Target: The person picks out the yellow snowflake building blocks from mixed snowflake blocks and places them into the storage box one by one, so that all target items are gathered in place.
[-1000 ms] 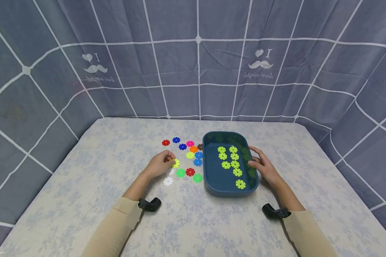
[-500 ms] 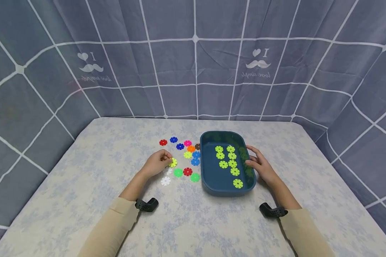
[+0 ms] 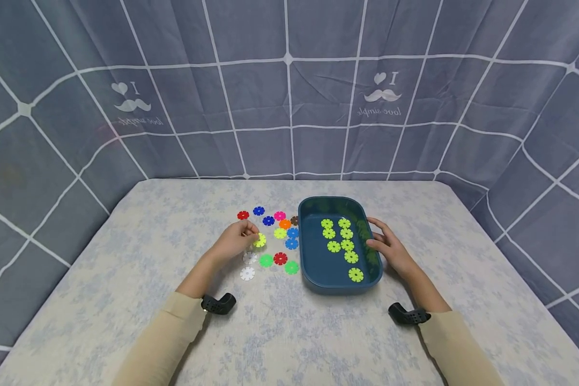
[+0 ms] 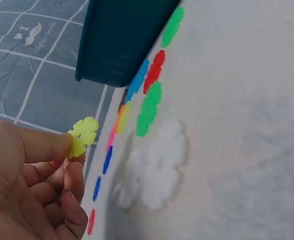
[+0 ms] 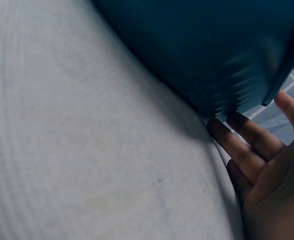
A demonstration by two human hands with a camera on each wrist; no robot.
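My left hand (image 3: pixel 232 241) pinches a yellow flower-shaped plastic disc (image 4: pixel 83 136) between thumb and index finger, the other fingers curled in. It is raised over the table, left of a dark teal plastic tub (image 3: pixel 313 276). Several yellow-green discs (image 3: pixel 355 275) of the same notched shape lie apart inside the tub. My right hand (image 3: pixel 392 251) rests against the tub's right side. Its thumb tip reaches the rim, and in the right wrist view the extended fingers (image 5: pixel 249 160) touch the outer wall.
Left of the tub, loose discs lie on the pale patterned tablecloth: white (image 3: pixel 247 273), green (image 3: pixel 266 261), red (image 3: pixel 280 258), light blue (image 3: pixel 291 244), yellow (image 3: pixel 280 233), orange (image 3: pixel 284 224), pink, dark blue and brown. A grey checked curtain (image 3: pixel 251 102) hangs behind.
My left hand has lifted slightly with the yellow disc, uncovering more of the upper white disc. The head view has shifted a little; the right hand stays at the tub.
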